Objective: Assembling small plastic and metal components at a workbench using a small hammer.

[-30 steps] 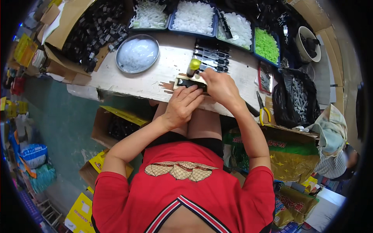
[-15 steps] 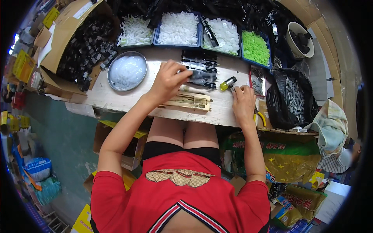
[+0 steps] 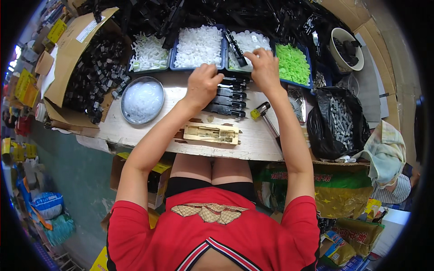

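Observation:
My left hand is closed, fingertips pressed together at the left ends of a row of black plastic parts lying side by side on the worktop. Anything in that pinch is hidden. My right hand reaches over a blue tray of white discs. Its curled fingers are at the near end of a long black part lying slanted across that tray; the grip itself is not clear. A small hammer with a yellow-and-black head lies beside my right forearm. Nearer me sits a cream-coloured block with a slot.
Trays of white pieces and green pieces line the back. A round metal dish and a carton of black parts are at left. At right are a black bag of grey pieces and a cream bowl.
My right hand has let go of the hammer and moved far and left to the disc tray. My left hand has shifted to the far end of the black row. The view has shifted slightly.

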`<action>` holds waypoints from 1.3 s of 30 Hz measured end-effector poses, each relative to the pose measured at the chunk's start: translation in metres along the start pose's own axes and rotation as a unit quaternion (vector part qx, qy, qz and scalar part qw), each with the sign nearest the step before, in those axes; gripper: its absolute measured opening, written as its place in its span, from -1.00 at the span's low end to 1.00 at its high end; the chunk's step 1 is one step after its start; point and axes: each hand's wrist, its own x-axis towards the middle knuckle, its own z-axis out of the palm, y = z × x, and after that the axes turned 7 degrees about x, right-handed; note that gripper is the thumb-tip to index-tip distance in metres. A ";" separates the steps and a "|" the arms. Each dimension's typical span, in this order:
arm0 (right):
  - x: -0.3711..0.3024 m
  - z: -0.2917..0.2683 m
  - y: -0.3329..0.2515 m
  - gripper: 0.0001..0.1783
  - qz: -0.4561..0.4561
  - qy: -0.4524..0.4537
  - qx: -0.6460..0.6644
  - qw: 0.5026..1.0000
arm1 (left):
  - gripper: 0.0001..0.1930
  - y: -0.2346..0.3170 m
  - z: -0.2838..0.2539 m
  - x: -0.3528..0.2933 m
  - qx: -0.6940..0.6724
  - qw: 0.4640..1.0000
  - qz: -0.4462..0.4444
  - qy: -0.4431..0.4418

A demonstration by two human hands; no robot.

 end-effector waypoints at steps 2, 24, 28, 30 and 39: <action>0.014 0.007 -0.003 -0.60 -0.048 -0.035 -0.040 0.997 | -0.90 -0.008 -0.022 -0.003 -0.038 0.995 -0.072 0.050; -0.006 -0.071 -0.068 -0.71 -0.164 -0.033 -0.007 0.986 | -0.81 -0.154 -0.154 -0.178 0.095 0.881 -0.461 0.056; -0.055 -0.089 -0.107 -0.82 -0.165 -0.247 -0.039 0.954 | -0.74 -0.180 -0.136 -0.163 0.075 0.908 -0.413 0.008; -0.074 -0.081 -0.117 -0.89 -0.161 -0.279 -0.029 0.946 | -0.70 -0.185 -0.134 -0.155 0.034 0.912 -0.405 -0.063; -0.098 -0.028 -0.137 -0.58 -0.161 -0.270 0.031 0.949 | -0.75 -0.150 -0.170 -0.175 0.147 0.877 -0.446 -0.101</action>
